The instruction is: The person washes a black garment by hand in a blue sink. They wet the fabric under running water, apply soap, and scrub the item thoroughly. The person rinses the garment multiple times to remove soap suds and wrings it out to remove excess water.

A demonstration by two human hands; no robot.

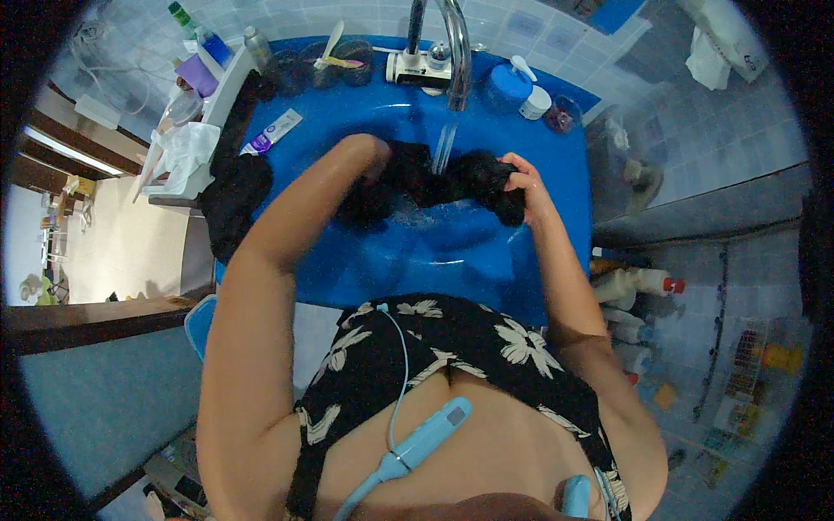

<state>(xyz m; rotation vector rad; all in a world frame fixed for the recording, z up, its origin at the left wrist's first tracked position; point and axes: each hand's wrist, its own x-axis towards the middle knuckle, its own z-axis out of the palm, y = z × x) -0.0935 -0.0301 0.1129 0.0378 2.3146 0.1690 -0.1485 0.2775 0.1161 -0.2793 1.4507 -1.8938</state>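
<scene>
A wet black cloth [427, 185] stretches between my hands over the blue washbasin [417, 277]. Water runs from the chrome faucet [460, 71] onto its middle and splashes below. With fingers curled around the cloth's right end, my right hand [529, 185] grips a bunched part. My left hand [373, 153] is bent down into the left part of the cloth; its fingers are mostly hidden by the wrist and the fabric, but it appears to hold the cloth.
Another black cloth [238, 202] hangs over the basin's left edge. Nearby lie a purple-and-white tube [272, 131] and a white tray [225, 88] with bottles. A blue tub [508, 84], a white jar [535, 103] and a small glass container [562, 114] stand at the back right.
</scene>
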